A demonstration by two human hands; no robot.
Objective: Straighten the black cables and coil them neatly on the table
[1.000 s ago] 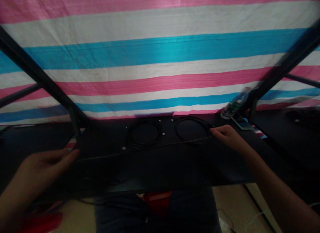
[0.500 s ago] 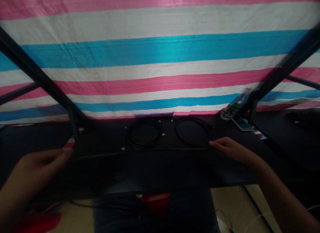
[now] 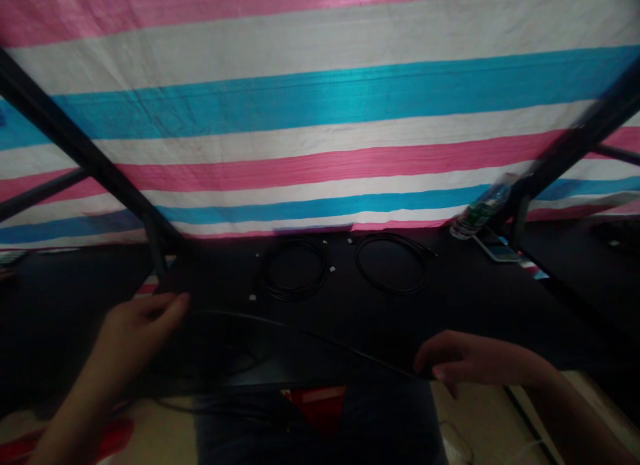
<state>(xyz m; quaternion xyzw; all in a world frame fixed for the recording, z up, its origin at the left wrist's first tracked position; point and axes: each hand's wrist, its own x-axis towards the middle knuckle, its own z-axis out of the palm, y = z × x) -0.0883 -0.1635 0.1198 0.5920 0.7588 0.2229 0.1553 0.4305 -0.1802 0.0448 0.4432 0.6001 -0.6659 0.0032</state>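
A thin black cable [image 3: 320, 337] runs in a shallow arc between my two hands, above the near part of the dark table. My left hand [image 3: 145, 322], at the left, pinches one end of that span between thumb and fingers. At the table's front edge on the right, my right hand [image 3: 450, 360] has its fingers curled round the other end. Farther back lie two coils of black cable, a left coil [image 3: 265, 278] and a right coil [image 3: 356, 262]. More dark cable hangs below my left hand, hard to make out.
The black table [image 3: 310, 312] carries small white pieces [image 3: 333, 269] around the coils. A clear bottle [image 3: 473, 218] leans at the back right beside a phone [image 3: 500, 250]. Dark slanted posts stand on both sides before a striped sheet [image 3: 320, 98].
My right hand has moved down towards the front edge, its fingers curling more. My left hand has shifted right. The cable between them now slopes down to the right; the view has shifted slightly.
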